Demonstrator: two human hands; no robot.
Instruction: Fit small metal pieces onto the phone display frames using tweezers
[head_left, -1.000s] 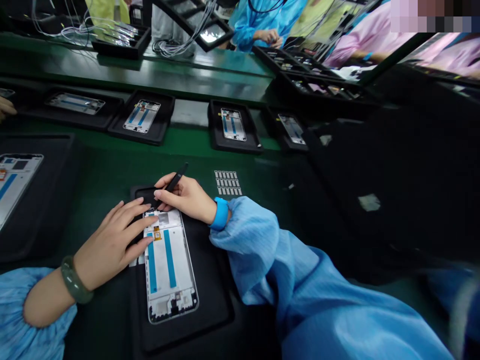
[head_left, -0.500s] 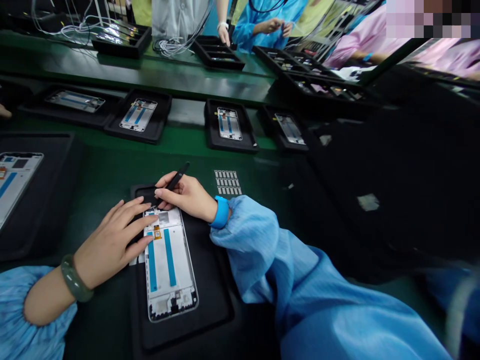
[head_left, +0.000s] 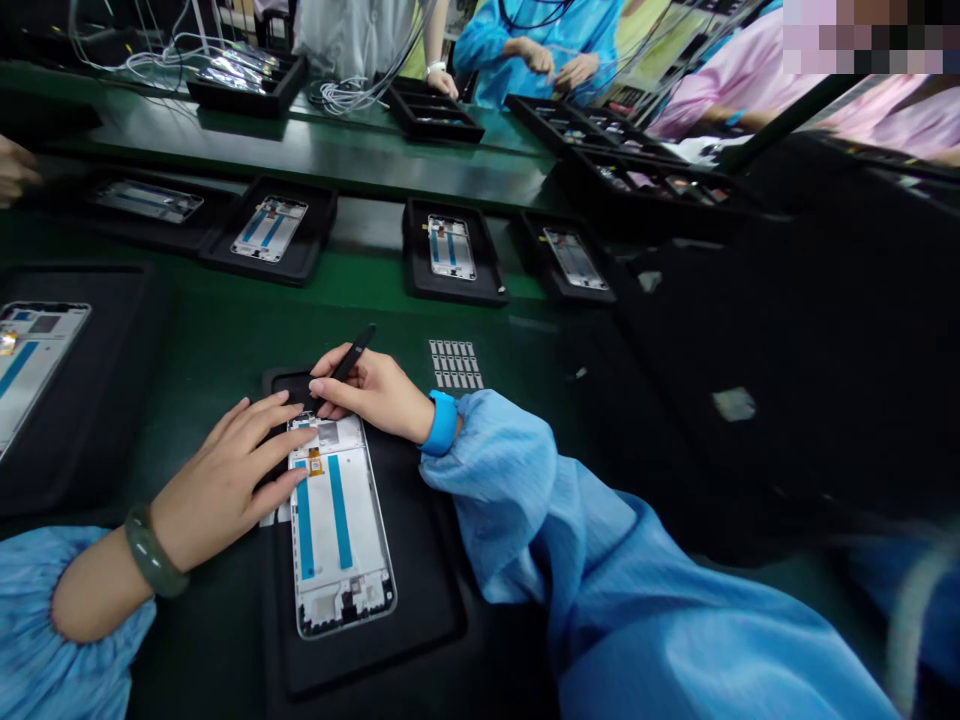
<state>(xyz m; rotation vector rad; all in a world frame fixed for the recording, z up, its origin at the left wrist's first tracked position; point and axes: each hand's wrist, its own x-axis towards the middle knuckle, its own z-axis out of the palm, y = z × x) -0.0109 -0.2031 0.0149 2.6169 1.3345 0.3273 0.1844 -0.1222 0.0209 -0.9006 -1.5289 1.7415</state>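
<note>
A phone frame [head_left: 322, 540] with two blue adhesive strips and an orange flex connector lies in a black tray [head_left: 427, 600]. My left hand [head_left: 240, 470] has its fingers spread, the tips resting on the frame's upper left edge. At the frame's top end, my right hand [head_left: 375, 390] is closed round slim black tweezers [head_left: 354, 352], held like a pen and pointing down. Fingers hide the tweezers' tips and the spot they touch. Just beyond my right wrist, a sheet of small metallic pieces in rows [head_left: 454, 364] lies on the green table.
Another frame in a black tray [head_left: 97, 400] stands at left. Farther back, several trays with frames [head_left: 457, 285] line a green belt. Behind a raised ledge [head_left: 315, 150] are parts boxes [head_left: 442, 125], cables and co-workers' hands. Black cloth-like material [head_left: 787, 350] fills the right side.
My hands, the tweezers and the phone frame stay almost still. The trays on the belt have shifted slightly left. A co-worker's hand at the far left shows more, and another co-worker's hands have moved.
</note>
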